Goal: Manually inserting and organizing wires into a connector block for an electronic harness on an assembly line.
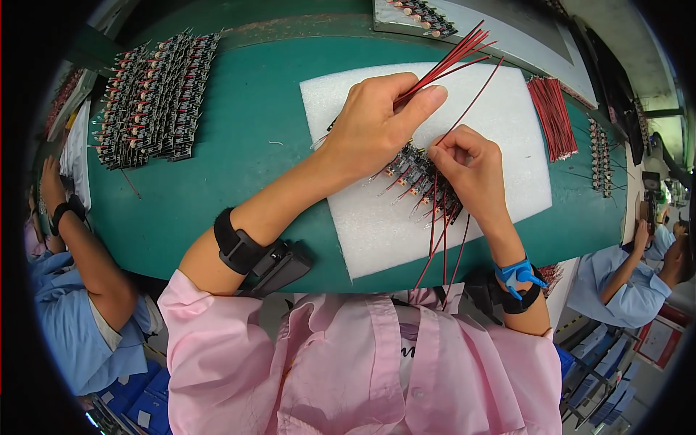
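Leftward, a co-worker in blue [80, 312] sits at the edge of view; next, a thick stack of small circuit boards [156, 101] lies on the green table [239, 167]. Black strap [235, 243] with a dark device on the left forearm. Left hand [377, 119] reaches over a white foam sheet [507, 181], thumb and fingers closed on a bundle of red and black wires [457, 56] that fans out past the grip. Just below, a row of boards [419, 180] rests on the foam, partly behind both hands; whether the left palm touches it, cannot tell. Several loose wires [444, 254] trail from it toward the pink shirt [348, 362]. Right hand [475, 167]: thumb and forefinger together, pinching a single wire [484, 85] beside the row. Blue band [518, 275] at that wrist. Farther right, a bunch of red wires [551, 119], then a narrow board strip [601, 156].
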{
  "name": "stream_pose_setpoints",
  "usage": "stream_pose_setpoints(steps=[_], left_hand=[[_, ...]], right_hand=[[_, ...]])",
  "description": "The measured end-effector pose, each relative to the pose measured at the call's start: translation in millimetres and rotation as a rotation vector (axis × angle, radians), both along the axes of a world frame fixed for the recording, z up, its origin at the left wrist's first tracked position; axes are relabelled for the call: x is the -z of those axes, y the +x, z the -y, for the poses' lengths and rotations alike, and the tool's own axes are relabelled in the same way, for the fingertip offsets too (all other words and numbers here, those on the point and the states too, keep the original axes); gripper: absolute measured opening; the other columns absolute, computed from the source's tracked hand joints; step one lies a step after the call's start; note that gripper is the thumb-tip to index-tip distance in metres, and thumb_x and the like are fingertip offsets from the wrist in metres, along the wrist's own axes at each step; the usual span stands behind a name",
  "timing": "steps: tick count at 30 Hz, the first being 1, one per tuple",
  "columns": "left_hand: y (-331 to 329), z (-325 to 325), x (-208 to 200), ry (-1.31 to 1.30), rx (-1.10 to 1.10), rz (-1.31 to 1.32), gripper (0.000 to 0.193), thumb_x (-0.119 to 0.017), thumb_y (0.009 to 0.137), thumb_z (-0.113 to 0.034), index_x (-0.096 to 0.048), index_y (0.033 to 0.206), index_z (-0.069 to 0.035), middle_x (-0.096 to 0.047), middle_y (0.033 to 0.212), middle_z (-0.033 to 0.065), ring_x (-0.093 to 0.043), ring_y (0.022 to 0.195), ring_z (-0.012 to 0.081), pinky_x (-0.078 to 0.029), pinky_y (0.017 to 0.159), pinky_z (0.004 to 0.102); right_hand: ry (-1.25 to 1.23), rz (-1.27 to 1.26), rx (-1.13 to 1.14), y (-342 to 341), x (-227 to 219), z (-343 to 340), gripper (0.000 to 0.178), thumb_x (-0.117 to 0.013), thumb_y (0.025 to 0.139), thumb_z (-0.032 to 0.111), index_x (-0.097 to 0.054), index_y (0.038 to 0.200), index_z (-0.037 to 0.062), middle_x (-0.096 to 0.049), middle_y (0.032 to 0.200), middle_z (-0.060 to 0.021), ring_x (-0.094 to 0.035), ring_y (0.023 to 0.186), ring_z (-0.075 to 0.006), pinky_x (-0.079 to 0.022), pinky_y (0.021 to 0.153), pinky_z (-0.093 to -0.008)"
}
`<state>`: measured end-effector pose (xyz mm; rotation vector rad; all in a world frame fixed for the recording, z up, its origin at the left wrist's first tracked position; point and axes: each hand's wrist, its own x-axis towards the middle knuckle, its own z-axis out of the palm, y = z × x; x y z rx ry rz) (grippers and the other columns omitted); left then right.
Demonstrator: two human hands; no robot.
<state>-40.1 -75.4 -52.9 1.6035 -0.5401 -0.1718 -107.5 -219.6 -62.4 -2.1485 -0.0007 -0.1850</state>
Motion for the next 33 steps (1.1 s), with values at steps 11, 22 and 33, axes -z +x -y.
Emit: stream_pose_setpoints(steps=[11, 22, 33], left_hand=[[-0.3, -0.7, -0.6, 0.012, 0.003, 0.016, 0.040, -0.052, 0.079, -0.030, -0.043, 0.058, 0.003, -0.033, 0.047, 0.0043, -0.028, 0.047, 0.0107, -0.025, 0.043, 0.0289], [-1.0, -1.4, -2.0, 0.034, 0.000, 0.018, 0.041, -0.051, 0.079, -0.031, -0.044, 0.058, 0.003, -0.033, 0.047, 0.0046, -0.029, 0.047, 0.0115, -0.025, 0.043, 0.0296], [-1.8, -1.2, -2.9, 0.043, -0.002, 0.003, 0.040, -0.051, 0.079, -0.031, -0.043, 0.058, 0.003, -0.033, 0.047, 0.0046, -0.029, 0.046, 0.0120, -0.025, 0.043, 0.0297]], right_hand=[[-0.003, -0.028, 0.005, -0.5, -0.7, -0.8, 0.009, -0.058, 0.069, 0.001, -0.051, 0.063, 0.0000, -0.045, 0.059, 0.0031, -0.035, 0.053, -0.0023, -0.028, 0.047, -0.0177], [0.018, -0.015, -0.002, -1.7, -0.8, -1.3, 0.009, -0.059, 0.070, 0.003, -0.053, 0.064, -0.0003, -0.046, 0.059, 0.0033, -0.035, 0.052, -0.0022, -0.028, 0.047, -0.0176], [0.031, -0.040, 0.040, -1.0, -2.0, -3.3, 0.008, -0.059, 0.066, 0.000, -0.052, 0.063, -0.0020, -0.048, 0.057, -0.0030, -0.040, 0.050, -0.0071, -0.033, 0.046, -0.0214]])
